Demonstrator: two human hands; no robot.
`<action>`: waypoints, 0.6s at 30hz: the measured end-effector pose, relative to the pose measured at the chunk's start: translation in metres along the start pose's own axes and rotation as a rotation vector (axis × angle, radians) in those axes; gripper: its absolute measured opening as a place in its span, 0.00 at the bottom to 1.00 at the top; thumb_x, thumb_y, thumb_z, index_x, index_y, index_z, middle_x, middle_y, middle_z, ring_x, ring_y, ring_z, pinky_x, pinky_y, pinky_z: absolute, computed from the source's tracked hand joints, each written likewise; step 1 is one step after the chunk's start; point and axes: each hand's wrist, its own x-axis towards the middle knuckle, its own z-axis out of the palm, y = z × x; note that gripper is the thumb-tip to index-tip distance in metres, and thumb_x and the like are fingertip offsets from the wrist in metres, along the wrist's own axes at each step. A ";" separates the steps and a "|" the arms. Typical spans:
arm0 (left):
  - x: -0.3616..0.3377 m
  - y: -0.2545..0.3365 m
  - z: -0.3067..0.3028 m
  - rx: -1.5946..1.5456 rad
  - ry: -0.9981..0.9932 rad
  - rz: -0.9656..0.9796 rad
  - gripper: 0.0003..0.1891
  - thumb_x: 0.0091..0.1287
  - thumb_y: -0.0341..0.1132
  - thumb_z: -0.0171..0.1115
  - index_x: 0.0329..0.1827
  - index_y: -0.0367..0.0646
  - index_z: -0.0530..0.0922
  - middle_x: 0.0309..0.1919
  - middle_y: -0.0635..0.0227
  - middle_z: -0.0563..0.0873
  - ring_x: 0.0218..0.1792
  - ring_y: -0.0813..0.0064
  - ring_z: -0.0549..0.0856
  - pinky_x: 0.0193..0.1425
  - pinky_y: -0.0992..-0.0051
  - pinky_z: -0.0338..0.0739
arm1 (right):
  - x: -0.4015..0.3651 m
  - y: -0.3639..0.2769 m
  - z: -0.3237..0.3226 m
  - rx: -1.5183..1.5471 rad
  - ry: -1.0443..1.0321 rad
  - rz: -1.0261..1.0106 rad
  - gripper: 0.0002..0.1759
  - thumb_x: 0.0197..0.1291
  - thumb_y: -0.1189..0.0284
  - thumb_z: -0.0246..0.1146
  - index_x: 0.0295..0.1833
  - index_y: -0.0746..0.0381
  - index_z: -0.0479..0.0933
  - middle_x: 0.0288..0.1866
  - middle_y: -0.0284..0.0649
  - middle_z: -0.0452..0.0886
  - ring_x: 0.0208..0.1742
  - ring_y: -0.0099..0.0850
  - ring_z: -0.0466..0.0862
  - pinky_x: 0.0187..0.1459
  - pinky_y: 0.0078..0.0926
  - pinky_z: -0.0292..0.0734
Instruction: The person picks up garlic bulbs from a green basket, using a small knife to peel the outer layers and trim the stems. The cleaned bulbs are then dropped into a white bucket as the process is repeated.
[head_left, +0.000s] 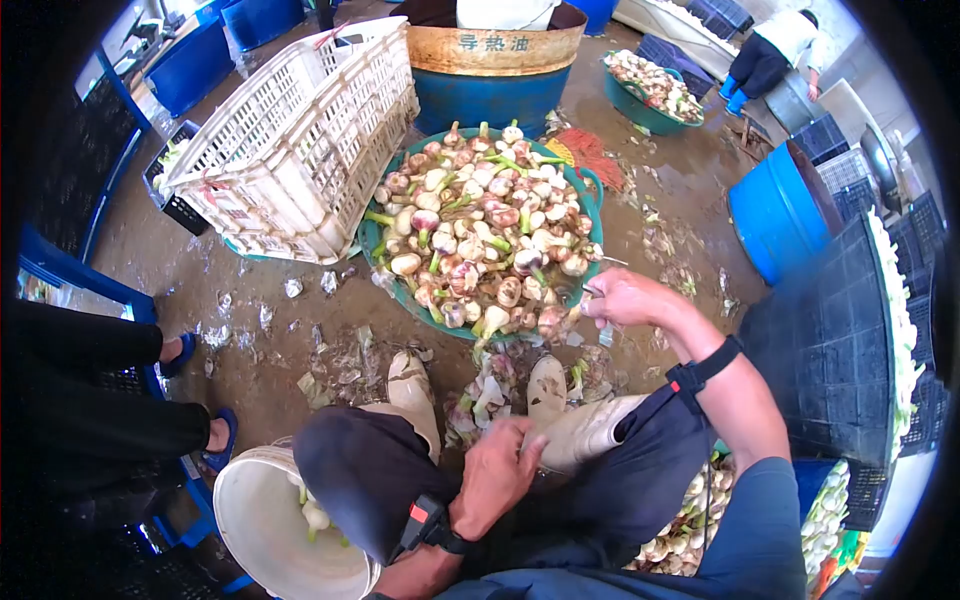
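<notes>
A round green basin (pixel 598 215) heaped with garlic bulbs (pixel 470 225), some with green stems, stands in front of my boots. At its near right rim is my right hand (pixel 632 298), closed with the fingers curled in. A garlic bulb (pixel 553 321) lies right by those fingertips, and a thin pale sliver juts out above the knuckles. What the fingers grip is hidden. Between my knees, my left hand (pixel 497 475) is closed and slightly blurred, its palm turned away from view. To its left, a white bucket (pixel 240 515) holds a few trimmed bulbs (pixel 315 515).
White plastic crates (pixel 290 150) stand left of the basin, a blue drum (pixel 490 95) behind it. More garlic (pixel 690 520) is heaped by my right thigh, beside a dark crate (pixel 820 330). Another person's sandalled feet (pixel 220 440) are at left; a person (pixel 785 50) bends over far right.
</notes>
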 end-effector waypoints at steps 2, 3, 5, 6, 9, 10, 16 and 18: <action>-0.001 -0.002 0.004 -0.178 0.056 -0.166 0.19 0.62 0.32 0.64 0.54 0.38 0.73 0.44 0.54 0.79 0.39 0.60 0.83 0.40 0.68 0.79 | -0.025 -0.013 -0.002 0.006 -0.117 -0.088 0.13 0.56 0.65 0.60 0.32 0.67 0.78 0.25 0.38 0.82 0.26 0.27 0.80 0.31 0.30 0.73; 0.002 0.001 0.004 -0.266 0.085 -0.248 0.22 0.62 0.31 0.65 0.58 0.38 0.71 0.46 0.54 0.78 0.39 0.61 0.83 0.40 0.70 0.79 | -0.034 -0.018 -0.001 0.008 -0.174 -0.133 0.13 0.56 0.65 0.60 0.32 0.66 0.78 0.25 0.37 0.82 0.26 0.27 0.79 0.31 0.30 0.73; 0.000 0.001 0.001 -0.396 0.048 -0.226 0.31 0.62 0.28 0.64 0.68 0.40 0.62 0.52 0.58 0.74 0.46 0.67 0.81 0.44 0.72 0.80 | -0.044 -0.021 0.011 0.043 -0.290 -0.270 0.14 0.57 0.65 0.60 0.33 0.67 0.78 0.23 0.36 0.81 0.26 0.24 0.78 0.29 0.28 0.72; 0.000 -0.002 0.004 -0.484 0.052 -0.182 0.31 0.62 0.28 0.63 0.69 0.41 0.61 0.52 0.59 0.74 0.48 0.68 0.80 0.45 0.72 0.80 | -0.047 -0.022 0.017 0.050 -0.338 -0.349 0.14 0.57 0.65 0.60 0.33 0.67 0.78 0.22 0.36 0.80 0.26 0.24 0.78 0.28 0.28 0.72; 0.006 0.017 -0.002 -0.706 -0.095 -0.169 0.28 0.67 0.24 0.55 0.70 0.36 0.59 0.59 0.59 0.73 0.59 0.71 0.75 0.62 0.72 0.71 | -0.049 -0.024 0.046 0.064 -0.440 -0.597 0.14 0.56 0.65 0.60 0.34 0.67 0.77 0.20 0.37 0.77 0.22 0.25 0.74 0.25 0.30 0.71; 0.003 0.010 -0.005 -0.593 -0.157 -0.083 0.24 0.67 0.26 0.54 0.67 0.34 0.63 0.60 0.59 0.73 0.60 0.71 0.74 0.65 0.72 0.68 | -0.045 -0.022 0.058 0.065 -0.464 -0.580 0.13 0.55 0.66 0.61 0.34 0.67 0.78 0.20 0.37 0.77 0.22 0.25 0.74 0.25 0.30 0.70; -0.006 0.028 0.001 -1.326 -0.231 -0.395 0.12 0.70 0.38 0.54 0.50 0.41 0.74 0.37 0.70 0.80 0.34 0.76 0.80 0.36 0.79 0.73 | -0.056 -0.025 0.060 0.347 -0.518 -0.487 0.10 0.53 0.67 0.61 0.31 0.65 0.78 0.20 0.37 0.78 0.21 0.26 0.76 0.22 0.26 0.69; -0.004 0.048 -0.010 -1.322 -0.212 -0.535 0.10 0.68 0.33 0.57 0.49 0.42 0.75 0.35 0.75 0.78 0.33 0.81 0.76 0.36 0.84 0.70 | -0.059 -0.022 0.056 0.342 -0.587 -0.460 0.10 0.58 0.69 0.59 0.31 0.66 0.76 0.22 0.37 0.79 0.22 0.26 0.76 0.23 0.27 0.70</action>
